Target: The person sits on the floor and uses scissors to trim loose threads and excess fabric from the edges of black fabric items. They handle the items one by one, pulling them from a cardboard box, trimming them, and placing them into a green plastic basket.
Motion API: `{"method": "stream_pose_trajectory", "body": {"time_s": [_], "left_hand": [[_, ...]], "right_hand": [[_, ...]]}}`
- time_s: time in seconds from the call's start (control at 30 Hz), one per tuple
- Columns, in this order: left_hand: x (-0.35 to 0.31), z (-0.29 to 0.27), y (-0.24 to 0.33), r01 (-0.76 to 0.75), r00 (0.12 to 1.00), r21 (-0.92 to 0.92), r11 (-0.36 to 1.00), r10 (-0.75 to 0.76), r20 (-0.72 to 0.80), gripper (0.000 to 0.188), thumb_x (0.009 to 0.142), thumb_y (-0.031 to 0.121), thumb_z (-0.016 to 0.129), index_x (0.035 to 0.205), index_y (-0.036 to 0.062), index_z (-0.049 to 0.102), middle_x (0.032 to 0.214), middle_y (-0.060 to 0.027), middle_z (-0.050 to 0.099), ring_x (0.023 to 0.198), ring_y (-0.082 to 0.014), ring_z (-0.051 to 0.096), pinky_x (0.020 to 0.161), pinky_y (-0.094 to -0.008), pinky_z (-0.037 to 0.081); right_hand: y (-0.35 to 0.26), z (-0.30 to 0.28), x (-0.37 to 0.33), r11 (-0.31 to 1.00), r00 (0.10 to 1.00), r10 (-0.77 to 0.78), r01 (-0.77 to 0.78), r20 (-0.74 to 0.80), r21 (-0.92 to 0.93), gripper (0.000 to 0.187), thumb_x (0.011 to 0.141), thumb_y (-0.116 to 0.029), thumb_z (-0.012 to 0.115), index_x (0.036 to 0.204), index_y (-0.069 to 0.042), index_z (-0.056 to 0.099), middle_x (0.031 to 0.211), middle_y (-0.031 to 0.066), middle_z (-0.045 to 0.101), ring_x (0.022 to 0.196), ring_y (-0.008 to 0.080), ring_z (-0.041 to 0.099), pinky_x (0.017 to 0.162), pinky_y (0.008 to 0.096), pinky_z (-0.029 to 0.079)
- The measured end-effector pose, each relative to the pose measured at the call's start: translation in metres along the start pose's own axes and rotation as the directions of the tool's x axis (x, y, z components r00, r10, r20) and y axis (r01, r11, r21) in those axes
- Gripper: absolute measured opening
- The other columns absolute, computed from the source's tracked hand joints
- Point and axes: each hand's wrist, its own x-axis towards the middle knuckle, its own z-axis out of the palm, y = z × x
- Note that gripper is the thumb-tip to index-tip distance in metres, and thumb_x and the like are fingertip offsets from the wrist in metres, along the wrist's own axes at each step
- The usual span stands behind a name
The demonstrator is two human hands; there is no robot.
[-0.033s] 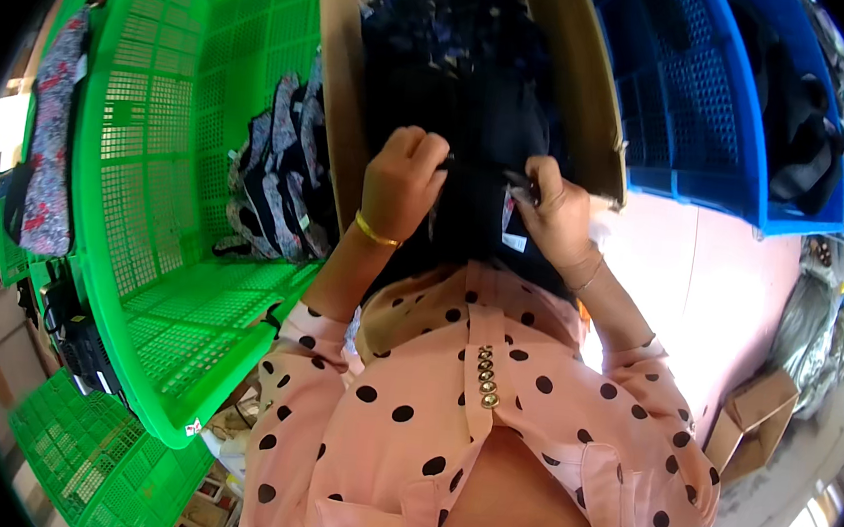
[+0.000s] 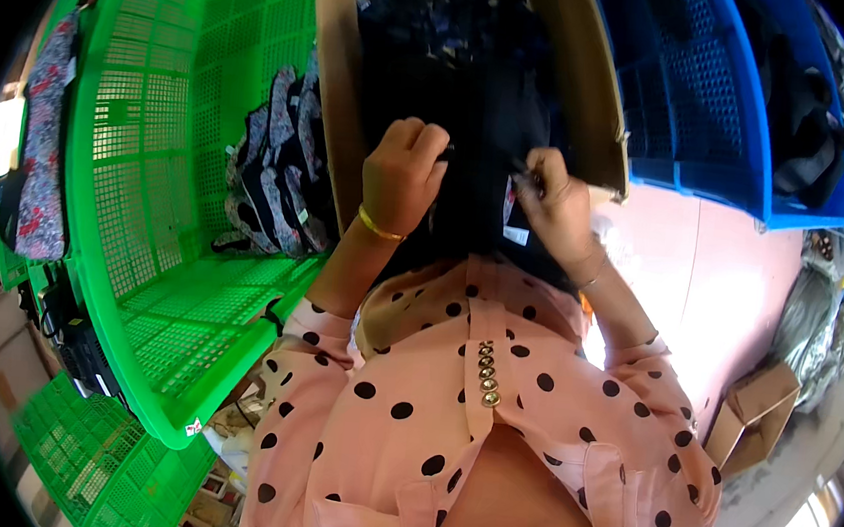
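Observation:
Both my hands are over the near end of a cardboard box [image 2: 609, 129] heaped with dark cloth pieces [image 2: 453, 25]. A piece of black cloth [image 2: 472, 203] stretches between them and hangs toward my lap. Closed in a fist, my left hand [image 2: 401, 176] grips its left side. On the other side, my right hand [image 2: 557, 213] pinches the cloth between thumb and fingers; these fingers are slightly blurred. Just below the right fingers a small white label [image 2: 516, 235] shows on the cloth. The exact shape of the black piece is lost against the dark heap.
On the left stands a large green plastic crate [image 2: 142, 139] with patterned, black-edged cloth pieces [image 2: 274, 175] inside. Blue crates [image 2: 697, 107] flank the box on the right, one with black cloth [image 2: 804, 146]. A small open carton [image 2: 755, 418] lies at lower right.
Little differs. The view has shifted slightly, and my left hand sits a touch higher. The right fingers have moved a little and are more blurred. Both hands keep hold of the black cloth.

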Motion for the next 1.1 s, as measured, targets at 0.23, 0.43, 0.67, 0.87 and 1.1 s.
{"method": "stream_pose_trajectory", "body": {"time_s": [0.23,0.43,0.67,0.87,1.1], "left_hand": [[-0.002,0.001,-0.007,0.038,0.992,-0.19,0.981,-0.013,0.129,0.03,0.07,-0.008,0.064,0.095,0.0056,0.057,0.098,-0.009,0.061,0.085,-0.0259,0.061,0.07,-0.0333,0.05],[0.013,-0.006,0.015,-0.171,0.984,-0.149,0.974,0.178,0.028,0.032,0.07,0.003,0.076,0.099,0.0073,0.064,0.1,-0.007,0.064,0.092,-0.0248,0.059,0.076,-0.0329,0.048],[0.024,0.01,0.022,-0.276,0.959,-0.006,0.961,0.275,0.06,0.017,0.07,0.009,0.077,0.084,0.0104,0.068,0.091,-0.0014,0.062,0.086,-0.0227,0.057,0.075,-0.0327,0.047],[0.025,0.008,0.019,-0.006,1.0,-0.433,0.901,0.011,0.009,0.008,0.082,-0.004,0.065,0.085,0.0016,0.061,0.081,-0.0094,0.061,0.072,-0.0196,0.06,0.065,-0.0286,0.048],[-0.003,-0.006,0.009,0.273,0.953,-0.374,0.886,-0.195,0.233,0.064,0.081,0.02,0.076,0.134,0.0016,0.044,0.129,-0.0191,0.053,0.113,-0.0312,0.055,0.092,-0.038,0.048]], "right_hand": [[0.025,-0.033,-0.007,0.898,0.953,0.237,-0.29,0.191,0.332,0.043,0.1,-0.042,0.047,0.104,0.0,0.054,0.066,0.0032,0.051,0.06,0.0093,0.05,0.061,0.0248,0.044],[0.027,-0.04,-0.016,0.979,0.97,0.199,-0.203,0.14,0.01,0.044,0.097,-0.047,0.05,0.096,-0.004,0.056,0.066,0.0147,0.057,0.062,0.0294,0.061,0.056,0.034,0.046],[0.023,-0.039,-0.011,0.988,0.973,0.153,-0.144,0.175,-0.058,0.043,0.094,-0.045,0.058,0.098,-0.002,0.056,0.064,0.0144,0.056,0.058,0.0295,0.06,0.054,0.0354,0.046],[0.014,-0.026,0.011,0.963,0.991,0.135,-0.127,-0.016,0.239,0.045,0.089,-0.037,0.068,0.111,-0.001,0.053,0.079,0.0141,0.061,0.067,0.0236,0.061,0.062,0.0343,0.05],[0.001,-0.017,0.057,0.922,0.941,0.166,-0.254,0.296,0.292,0.035,0.086,-0.032,0.072,0.082,0.001,0.062,0.065,0.0093,0.056,0.059,0.0121,0.051,0.056,0.0327,0.043]]}}
